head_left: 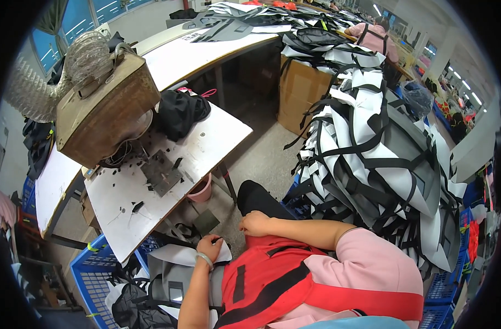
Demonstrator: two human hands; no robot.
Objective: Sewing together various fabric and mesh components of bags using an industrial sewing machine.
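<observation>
My left hand point(209, 247) is low in the middle, its fingers curled in. A small dark bit shows at its fingertips, too small to name. Beside and under that hand lies a grey and white fabric panel point(176, 254), partly over a blue plastic basket point(92, 281). My right hand point(255, 223) is closed near my knee, at the top of my red apron point(261, 274); whatever its fingers hold, if anything, is hidden. Ahead and left stands a machine with a rusty metal hood point(105, 109). Its dark metal plate point(161, 173) sits on a white worktable point(121, 211).
A big pile of white and grey panels with black straps point(371, 148) rises on my right. Behind it stands a cardboard box point(302, 96). Black scraps and a black cloth bundle point(182, 114) lie on the worktable, a pink bucket point(201, 189) below. Another person point(373, 38) sits far back.
</observation>
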